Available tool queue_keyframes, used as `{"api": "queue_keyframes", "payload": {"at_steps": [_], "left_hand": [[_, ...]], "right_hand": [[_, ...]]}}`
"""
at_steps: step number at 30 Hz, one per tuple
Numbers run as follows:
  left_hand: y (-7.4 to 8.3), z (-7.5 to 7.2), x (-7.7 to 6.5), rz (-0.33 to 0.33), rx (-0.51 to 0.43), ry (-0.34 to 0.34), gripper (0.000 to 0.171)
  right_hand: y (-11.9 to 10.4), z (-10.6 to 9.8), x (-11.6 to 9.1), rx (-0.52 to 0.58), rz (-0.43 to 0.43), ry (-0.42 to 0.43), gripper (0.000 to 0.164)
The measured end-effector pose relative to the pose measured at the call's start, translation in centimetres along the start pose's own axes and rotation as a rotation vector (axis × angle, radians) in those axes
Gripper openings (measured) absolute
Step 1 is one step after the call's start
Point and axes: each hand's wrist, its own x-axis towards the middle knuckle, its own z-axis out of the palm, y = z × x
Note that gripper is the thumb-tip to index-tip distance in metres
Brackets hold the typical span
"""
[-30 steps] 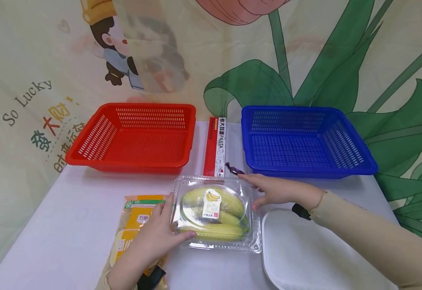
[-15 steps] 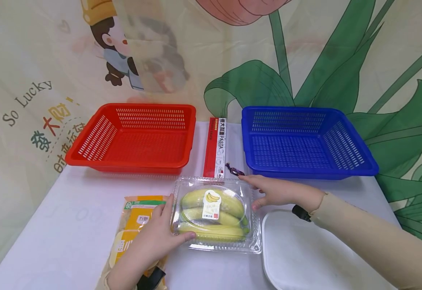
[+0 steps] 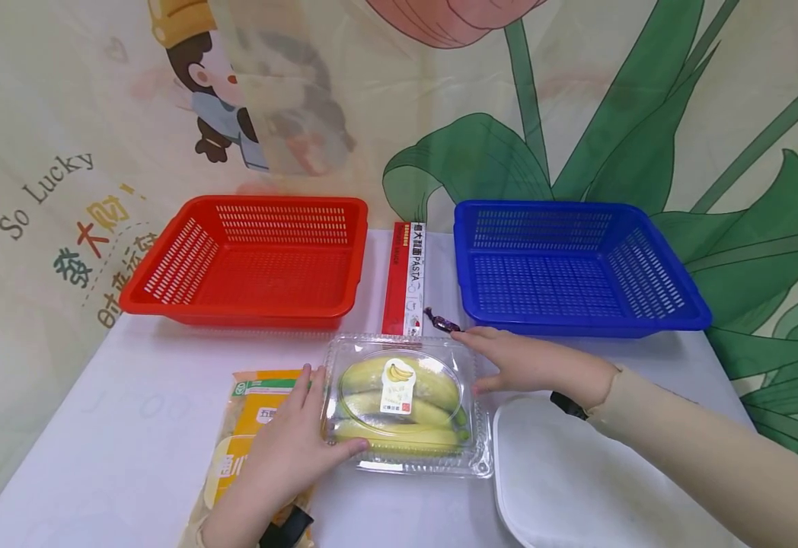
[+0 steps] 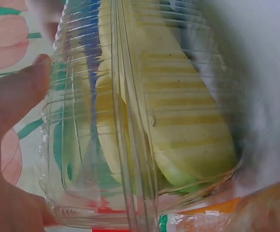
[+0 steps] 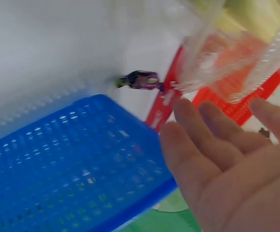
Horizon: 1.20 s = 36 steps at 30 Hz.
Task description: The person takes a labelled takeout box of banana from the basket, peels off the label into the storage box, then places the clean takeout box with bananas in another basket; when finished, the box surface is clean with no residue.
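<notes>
A clear plastic clamshell box of bananas (image 3: 399, 407) with a white label lies mid-table in the head view. My left hand (image 3: 296, 445) is at its left side, fingers fairly straight, with the thumb against the front left corner. The left wrist view shows the ribbed box wall close up, a left fingertip (image 4: 42, 67) at its edge. My right hand (image 3: 525, 365) is at the box's right side, fingers extended. In the right wrist view, the right hand (image 5: 246, 159) has spread fingers around nothing; its fingertips come near the box's edge. Whether they touch it is unclear.
A red basket (image 3: 248, 312) and a blue basket (image 3: 577, 320) stand behind. Between them lie a red-and-white pasta box (image 3: 404, 281) and a purple wrapped candy (image 3: 442, 320). An orange-labelled bag (image 3: 228, 457) is under the left forearm; a white lid-like item (image 3: 577, 472) lies front right.
The fingers of my left hand have spread apart slightly at the box's left edge. The banana box stays in place, and the head view has shifted a little.
</notes>
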Motion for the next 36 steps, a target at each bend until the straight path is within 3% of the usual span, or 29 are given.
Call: {"api": "queue_keyframes", "payload": {"at_steps": [4,7,13,17,26,36], "left_hand": [[0.0,0.0,0.0,0.068,-0.017,0.022,0.112],[0.0,0.0,0.0,0.076,-0.043,0.014,0.11],[0.0,-0.1,0.0,0.061,-0.057,0.007,0.107],[0.1,-0.1,0.0,0.057,-0.068,0.003,0.107],[0.3,0.1,0.2,0.041,-0.1,-0.001,0.108],[0.0,0.2,-0.1,0.025,-0.111,-0.005,0.109]], "right_hand": [[-1.2,-0.1,0.2,0.0,-0.08,0.104,0.07],[-2.4,-0.1,0.5,0.063,-0.124,0.131,0.064],[-4.4,0.1,1.7,0.157,-0.144,0.074,0.059],[-5.1,0.6,2.4,0.083,-0.167,0.056,0.061],[-5.2,1.1,3.2,-0.002,-0.122,0.071,0.059],[-5.5,1.4,3.4,0.055,-0.11,0.038,0.054]]}}
